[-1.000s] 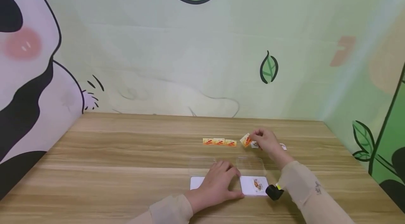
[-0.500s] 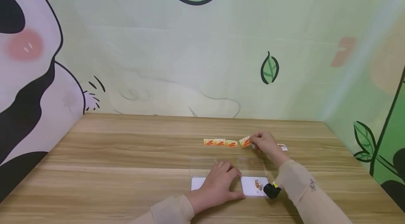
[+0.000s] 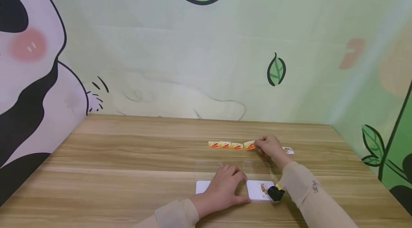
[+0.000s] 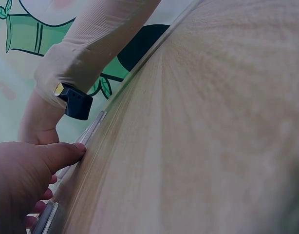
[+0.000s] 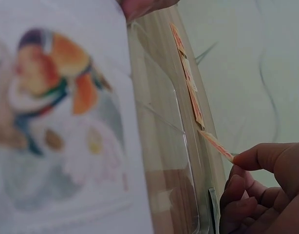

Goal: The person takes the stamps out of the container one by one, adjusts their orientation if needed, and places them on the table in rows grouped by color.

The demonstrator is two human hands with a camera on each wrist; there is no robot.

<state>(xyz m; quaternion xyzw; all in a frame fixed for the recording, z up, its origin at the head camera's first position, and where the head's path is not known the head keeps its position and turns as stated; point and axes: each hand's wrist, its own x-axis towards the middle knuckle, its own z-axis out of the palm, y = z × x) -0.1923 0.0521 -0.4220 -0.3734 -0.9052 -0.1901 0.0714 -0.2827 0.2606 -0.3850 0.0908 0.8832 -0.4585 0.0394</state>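
Observation:
My right hand (image 3: 270,148) pinches a small yellow-and-orange stamp (image 3: 249,145) by its right side, between thumb and finger. That stamp (image 5: 216,146) is tilted in the right wrist view, its left end beside a row of several similar stamps (image 3: 225,145). Across the gap between two clear plastic cases my left hand (image 3: 222,187) rests with relaxed fingers. Its thumb (image 4: 66,155) touches the near left corner of the right case (image 3: 252,194), and its index finger lies at the far corner. A stamp with a duck picture (image 5: 66,92) lies on that case's white inside. The left case (image 3: 202,186) is partly hidden.
Both cases have their clear lids (image 3: 257,170) folded back on the wooden table (image 3: 112,163). A small white picture piece (image 3: 288,150) lies right of my right hand. A printed wall (image 3: 145,49) stands behind the table's far edge.
The pinched stamp has come down and turned nearly level with the row, as my right hand lowered slightly. My left hand holds its place at the cases; the head view has shifted slightly.

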